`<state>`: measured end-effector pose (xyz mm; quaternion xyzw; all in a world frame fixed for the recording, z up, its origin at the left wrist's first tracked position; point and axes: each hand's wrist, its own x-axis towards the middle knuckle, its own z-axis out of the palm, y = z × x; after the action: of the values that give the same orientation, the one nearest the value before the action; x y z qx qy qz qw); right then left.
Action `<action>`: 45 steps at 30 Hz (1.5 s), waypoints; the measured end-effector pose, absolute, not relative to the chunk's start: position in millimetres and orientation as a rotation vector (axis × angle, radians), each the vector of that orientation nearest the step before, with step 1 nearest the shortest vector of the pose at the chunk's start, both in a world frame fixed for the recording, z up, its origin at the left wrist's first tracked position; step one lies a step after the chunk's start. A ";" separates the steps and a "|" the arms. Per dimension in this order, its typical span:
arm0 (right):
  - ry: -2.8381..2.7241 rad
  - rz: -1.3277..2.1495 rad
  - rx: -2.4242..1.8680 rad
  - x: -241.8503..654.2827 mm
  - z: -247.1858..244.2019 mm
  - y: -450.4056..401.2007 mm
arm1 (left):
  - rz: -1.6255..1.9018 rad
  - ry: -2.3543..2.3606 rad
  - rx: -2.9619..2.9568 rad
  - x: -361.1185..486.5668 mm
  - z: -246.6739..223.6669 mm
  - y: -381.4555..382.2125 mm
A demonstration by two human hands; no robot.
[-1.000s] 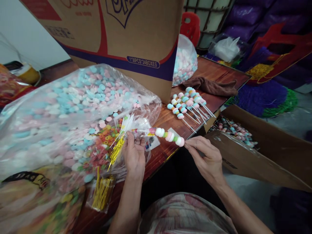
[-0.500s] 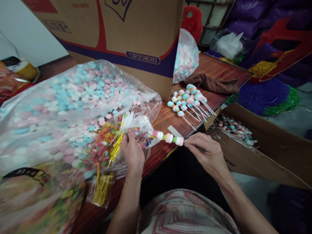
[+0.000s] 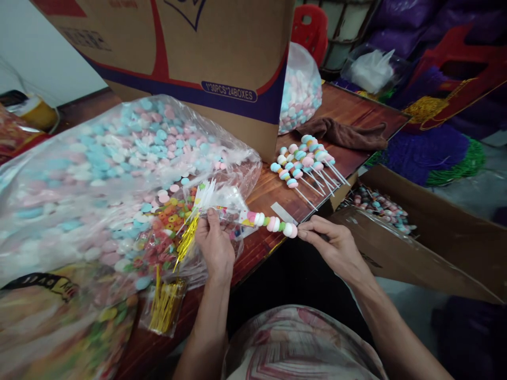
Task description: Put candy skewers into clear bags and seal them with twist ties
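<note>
My right hand (image 3: 336, 248) pinches the stick end of a candy skewer (image 3: 273, 224), threaded with pink, white and green marshmallows and candies. The skewer's far tip is at the mouth of a clear printed plastic wrapper (image 3: 241, 208). My left hand (image 3: 216, 245) closes around that wrapper, thumb on top; the palm hides part of it. Beside the left fingers are gold twist ties (image 3: 187, 240) and white sticks (image 3: 206, 195). Several finished-looking marshmallow skewers (image 3: 303, 160) lie side by side on the table beyond my right hand.
A big clear bag (image 3: 99, 153) of pastel candies covers the left table. Ring gummies (image 3: 168, 221) and a packet of gold ties (image 3: 167, 311) lie near it. A large carton (image 3: 178, 63) stands behind. An open box (image 3: 428, 264) of skewers sits low at right; a brown cloth (image 3: 344, 133) lies on the table.
The skewer's tip and the wrapper stay together, almost in place. My right fingers have shifted slightly at the stick end. The whole view has tilted a little.
</note>
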<state>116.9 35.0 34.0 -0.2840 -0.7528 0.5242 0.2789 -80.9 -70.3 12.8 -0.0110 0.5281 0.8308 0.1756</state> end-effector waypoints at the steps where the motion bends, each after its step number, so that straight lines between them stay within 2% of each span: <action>1: -2.035 1.413 -0.763 116.7 34.4 34.9 | 2.345 1.490 -0.031 -81.1 12.1 -70.4; 17: -2.084 1.454 -0.627 107.6 36.7 26.9 | 2.310 1.613 0.152 -66.2 11.1 -65.3; 25: -2.082 1.354 -0.680 108.1 35.9 22.4 | 2.292 1.409 0.039 -71.2 13.9 -66.0; 33: -2.141 1.408 -0.719 108.4 31.9 22.1 | 2.213 1.349 0.052 -68.9 16.1 -66.4; 45: -2.371 0.818 -0.550 94.9 11.0 0.7 | 2.102 1.142 0.002 -50.7 25.8 -54.6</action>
<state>94.9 0.7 11.0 -0.2056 -0.8856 0.3054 0.2831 -50.7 -54.6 25.8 0.0009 0.4442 0.8178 0.3658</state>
